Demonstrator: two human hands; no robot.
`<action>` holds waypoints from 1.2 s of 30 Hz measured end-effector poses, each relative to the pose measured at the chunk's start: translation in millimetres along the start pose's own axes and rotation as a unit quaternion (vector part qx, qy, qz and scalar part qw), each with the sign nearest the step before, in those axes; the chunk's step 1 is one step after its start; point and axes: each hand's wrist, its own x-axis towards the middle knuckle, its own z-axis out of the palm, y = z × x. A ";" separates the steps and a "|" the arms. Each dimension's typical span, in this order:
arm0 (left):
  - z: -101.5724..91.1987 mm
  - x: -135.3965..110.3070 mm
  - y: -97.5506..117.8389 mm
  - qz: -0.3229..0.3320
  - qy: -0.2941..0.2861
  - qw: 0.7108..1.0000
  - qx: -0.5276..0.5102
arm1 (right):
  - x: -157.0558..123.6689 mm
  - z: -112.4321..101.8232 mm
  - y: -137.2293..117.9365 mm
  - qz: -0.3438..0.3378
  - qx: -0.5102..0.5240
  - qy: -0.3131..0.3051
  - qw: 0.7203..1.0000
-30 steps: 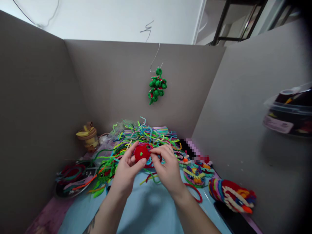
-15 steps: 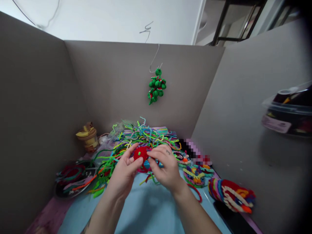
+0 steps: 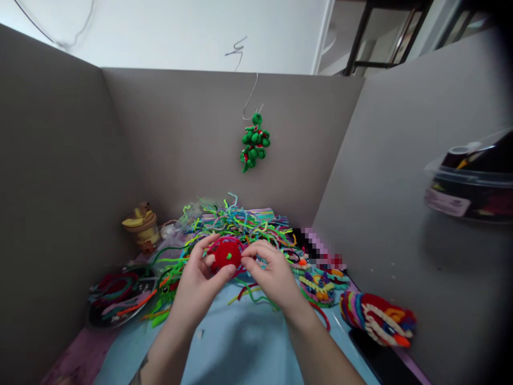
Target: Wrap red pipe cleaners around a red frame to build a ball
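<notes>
A round red pipe-cleaner disc (image 3: 222, 259) with a small green spot at its middle is held up over the blue work surface. My left hand (image 3: 202, 275) grips it from the left, thumb along the lower edge and fingers behind. At its right edge, my right hand (image 3: 269, 267) is closed in a pinch; the exact bit between its fingertips is too small to make out. Pink-red strands loop behind the disc. Beyond both hands lies a heap of loose, multicoloured pipe cleaners (image 3: 240, 216).
Colourful fuzzy pieces (image 3: 318, 289) and a striped one (image 3: 379, 318) lie on the right, beside a dark flat object (image 3: 387, 355). A bowl of stems (image 3: 120, 315) and a brown-yellow pot (image 3: 141, 227) stand left. Grey panels enclose the place; a green ornament (image 3: 255, 141) hangs ahead.
The red disc has turned a little in my fingers, and more of the pink-red loop shows behind it. Both hands keep close to it. The view has shifted slightly.
</notes>
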 end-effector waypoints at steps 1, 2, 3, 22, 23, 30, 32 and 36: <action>-0.2 -0.3 1.1 -0.003 -0.002 1.000 0.000 | -0.1 -0.6 -0.5 -0.010 -0.001 -0.002 1.000; -0.4 -0.4 1.7 -0.005 -0.005 1.000 0.000 | -0.4 -1.1 -0.8 -0.023 -0.003 -0.005 1.000; -0.7 -0.3 1.9 -0.005 -0.007 1.000 0.001 | -0.8 -1.4 -0.8 -0.039 -0.008 -0.007 0.999; -15.2 11.0 -7.2 0.028 -0.030 0.999 0.009 | -0.9 5.6 13.2 -0.103 -0.029 -0.016 0.994; -16.3 11.6 -6.7 0.037 -0.017 0.999 0.028 | -0.9 6.2 13.2 -0.093 -0.032 -0.016 0.995; -9.6 3.1 -12.9 0.195 0.180 0.933 0.243 | -4.5 20.1 15.5 -0.008 -0.061 0.105 0.993; -3.9 -0.4 -18.1 0.152 0.103 0.946 0.269 | -6.4 22.7 15.4 -0.009 -0.082 0.118 0.990; 2.3 -1.6 -24.6 0.124 0.058 0.962 0.235 | -9.1 24.5 13.4 -0.035 -0.084 0.077 0.993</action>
